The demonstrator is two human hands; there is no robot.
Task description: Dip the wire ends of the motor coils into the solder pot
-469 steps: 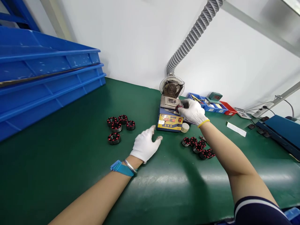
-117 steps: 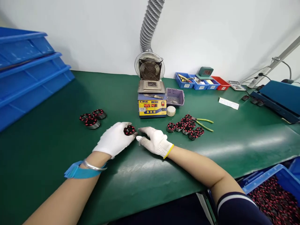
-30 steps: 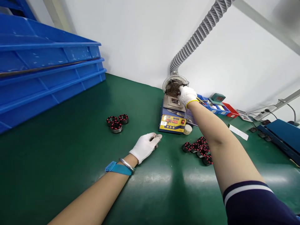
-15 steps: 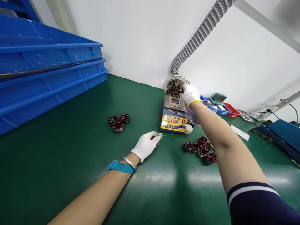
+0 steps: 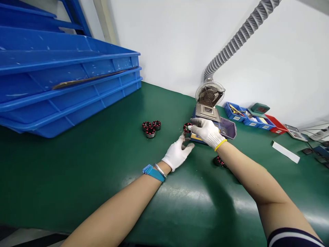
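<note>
My right hand (image 5: 207, 133), in a white glove with a yellow cuff edge, pinches a motor stator (image 5: 186, 128), a ring with red and black windings. Just below it, my gloved left hand (image 5: 177, 153) reaches up with thumb and fingers apart, its fingertips close to the stator; whether they touch cannot be made out. Behind both hands stands the solder pot (image 5: 199, 110), its yellow front panel mostly covered by them. To the left, a cluster of three stators (image 5: 150, 132) sits on the green table. More stators (image 5: 219, 161) are partly hidden under my right forearm.
Blue crates (image 5: 102, 92) are stacked at the left. A round fan guard (image 5: 209, 96) with a grey duct hose (image 5: 231, 43) rises behind the pot. Right of it are a purple tray (image 5: 230, 129), blue bins (image 5: 235, 115), a red bin (image 5: 277, 125) and a white strip (image 5: 285, 152).
My right hand has drawn back from the fan over the pot, bringing the stator down toward my left hand. The left hand has opened and moved up to it. The view has shifted left.
</note>
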